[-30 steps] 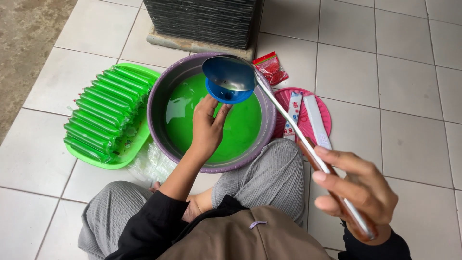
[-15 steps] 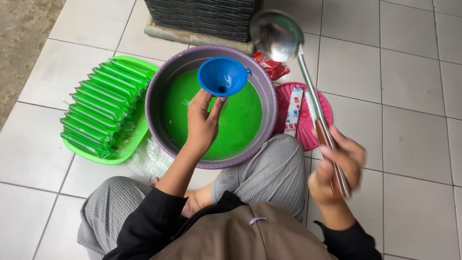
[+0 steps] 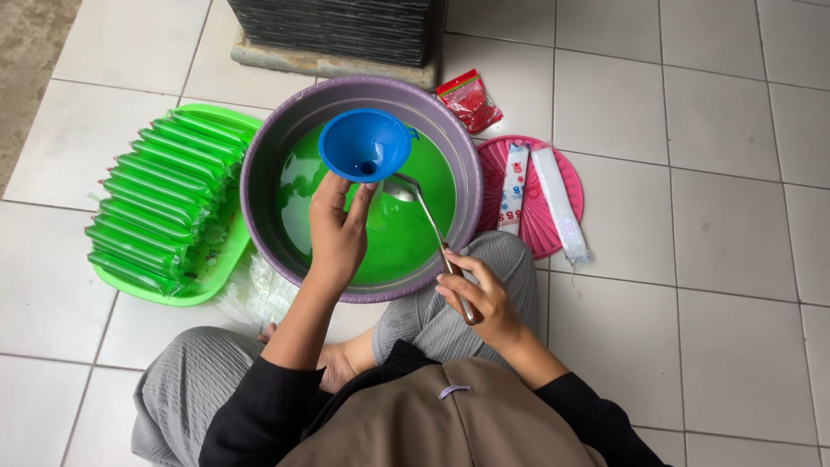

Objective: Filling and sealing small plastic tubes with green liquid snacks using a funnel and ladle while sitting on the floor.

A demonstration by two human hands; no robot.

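Right hand [image 3: 481, 296]: clenched on the brown handle of a metal ladle [image 3: 424, 212], bowl dipped into green liquid [image 3: 393, 229]. Left hand [image 3: 340, 227]: grasping a blue funnel [image 3: 364, 145] by its spout, held above the liquid, mouth up. Step judged: scooping; next calls for a level lift of the ladle to the funnel just beside it. Purple basin [image 3: 259, 156] on the floor; filled green tubes [image 3: 160, 195] in a tray at its left edge.
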